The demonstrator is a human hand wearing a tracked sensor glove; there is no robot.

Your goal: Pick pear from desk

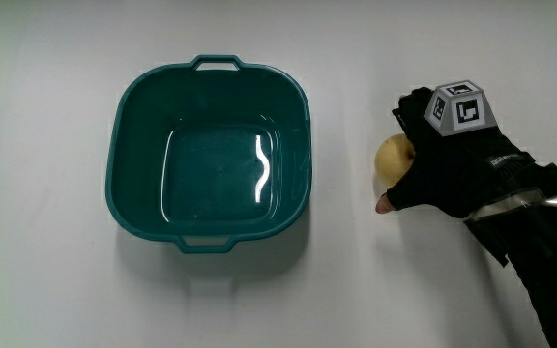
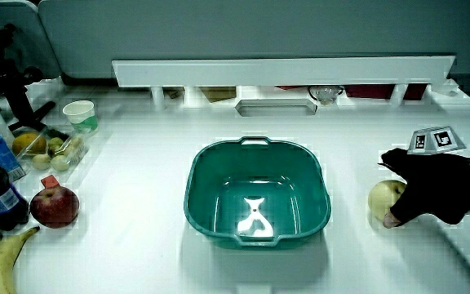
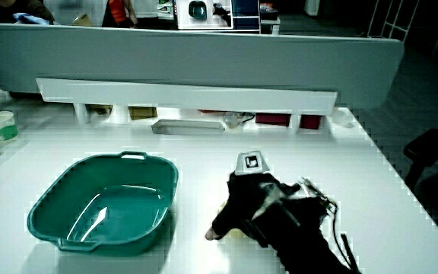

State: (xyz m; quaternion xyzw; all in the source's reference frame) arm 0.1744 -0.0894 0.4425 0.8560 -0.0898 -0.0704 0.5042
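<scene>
Yellow pear [image 1: 392, 160] on white tabletop [image 1: 46, 280] beside teal basin [image 1: 211, 155], well apart | hand [image 1: 453, 169] covers it, grip curled around pear | pear mostly hidden by glove in a side view [image 3: 238, 232] | low partition [image 2: 284, 69] at tabletop's edge

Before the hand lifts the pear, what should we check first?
1. Hand on the pear: ok, fingers curl around it in the main view.
2. Grip firm enough to lift: cannot tell, the glove hides most of the pear.
3. Pear still on the table: ok, it rests there in a side view.
4. Space to lift: ok, nothing sits over the hand.
5. Basin clear of the pear: ok, bare table between them.
6. Basin empty: ok, nothing shows inside.
</scene>
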